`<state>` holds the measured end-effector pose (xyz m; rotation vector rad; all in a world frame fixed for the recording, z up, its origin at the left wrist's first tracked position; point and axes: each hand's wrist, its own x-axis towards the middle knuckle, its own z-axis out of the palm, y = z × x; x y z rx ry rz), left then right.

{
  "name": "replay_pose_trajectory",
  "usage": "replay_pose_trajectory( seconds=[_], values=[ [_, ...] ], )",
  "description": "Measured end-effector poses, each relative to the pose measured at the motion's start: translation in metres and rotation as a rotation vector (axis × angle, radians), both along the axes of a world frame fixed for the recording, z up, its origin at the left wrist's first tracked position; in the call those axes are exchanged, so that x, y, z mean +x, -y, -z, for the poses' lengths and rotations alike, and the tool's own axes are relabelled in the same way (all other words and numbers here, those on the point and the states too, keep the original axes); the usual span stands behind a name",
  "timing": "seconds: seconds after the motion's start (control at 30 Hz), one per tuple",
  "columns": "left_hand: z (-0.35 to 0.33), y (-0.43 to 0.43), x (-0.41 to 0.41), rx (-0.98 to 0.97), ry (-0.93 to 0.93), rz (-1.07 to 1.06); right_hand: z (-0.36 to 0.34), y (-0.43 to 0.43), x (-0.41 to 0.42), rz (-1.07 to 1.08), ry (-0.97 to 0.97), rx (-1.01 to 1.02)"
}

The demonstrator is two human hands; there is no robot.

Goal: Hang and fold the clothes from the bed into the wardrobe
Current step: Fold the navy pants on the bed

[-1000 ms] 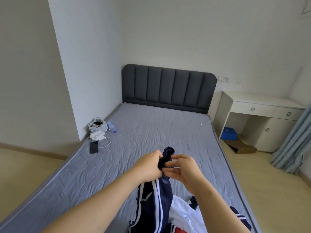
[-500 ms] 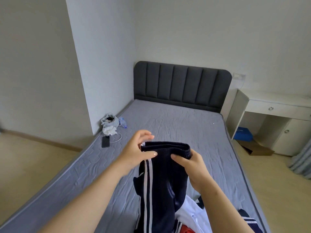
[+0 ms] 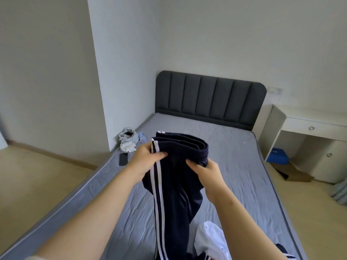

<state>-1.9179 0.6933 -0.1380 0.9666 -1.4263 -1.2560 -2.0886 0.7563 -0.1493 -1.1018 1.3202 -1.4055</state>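
Dark navy track trousers [image 3: 174, 188] with two white side stripes hang above the grey bed [image 3: 234, 166]. My left hand [image 3: 144, 158] grips the waistband at its left end, by the stripes. My right hand [image 3: 206, 170] grips the waistband's right end. The waistband is stretched flat between both hands, and the legs drop down out of the frame's bottom. A white garment [image 3: 210, 241] lies on the bed just below my right forearm, with more navy striped cloth [image 3: 281, 255] beside it. No wardrobe is in view.
A black phone [image 3: 123, 159] with a cable, a small bag [image 3: 127, 136] with white cloth and a plastic bottle lie at the bed's left edge. The dark headboard [image 3: 210, 96] stands against the far wall. A white desk [image 3: 308, 141] with a blue box [image 3: 277, 156] under it stands at right.
My hands have moved apart along the waistband, spreading it wide from a bunched grip, and lifted the trousers higher. The view has turned left.
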Motion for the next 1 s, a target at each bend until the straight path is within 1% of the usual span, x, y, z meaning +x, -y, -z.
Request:
replay_pose_trajectory(
  seconds=[0.13, 0.27, 0.4, 0.47, 0.57, 0.67, 0.77, 0.83, 0.9, 1.0],
  values=[
    [-0.042, 0.043, 0.05, -0.123, -0.077, -0.082, -0.04, 0.046, 0.053, 0.0, -0.007, -0.136],
    [-0.089, 0.086, 0.119, -0.224, -0.134, -0.115, -0.077, 0.085, 0.126, -0.023, 0.013, -0.249],
    [-0.129, 0.12, 0.178, -0.337, -0.169, -0.079, -0.11, 0.112, 0.188, 0.011, -0.011, -0.318],
    [-0.145, 0.131, 0.199, -0.36, -0.192, -0.074, -0.122, 0.119, 0.212, 0.025, -0.027, -0.336],
    [-0.163, 0.143, 0.226, -0.366, -0.251, -0.074, -0.137, 0.126, 0.241, -0.001, -0.036, -0.369],
    [-0.174, 0.149, 0.245, -0.409, -0.259, -0.063, -0.148, 0.131, 0.258, -0.003, -0.044, -0.412],
    [-0.181, 0.151, 0.255, -0.443, -0.288, -0.065, -0.157, 0.133, 0.265, -0.02, -0.099, -0.444],
    [-0.184, 0.15, 0.257, -0.456, -0.263, -0.054, -0.163, 0.133, 0.266, 0.002, -0.11, -0.456],
    [-0.186, 0.15, 0.256, -0.447, -0.169, -0.022, -0.167, 0.132, 0.263, 0.05, -0.075, -0.465],
    [-0.191, 0.145, 0.258, -0.383, -0.046, 0.061, -0.172, 0.129, 0.255, 0.1, -0.03, -0.461]
  ],
)
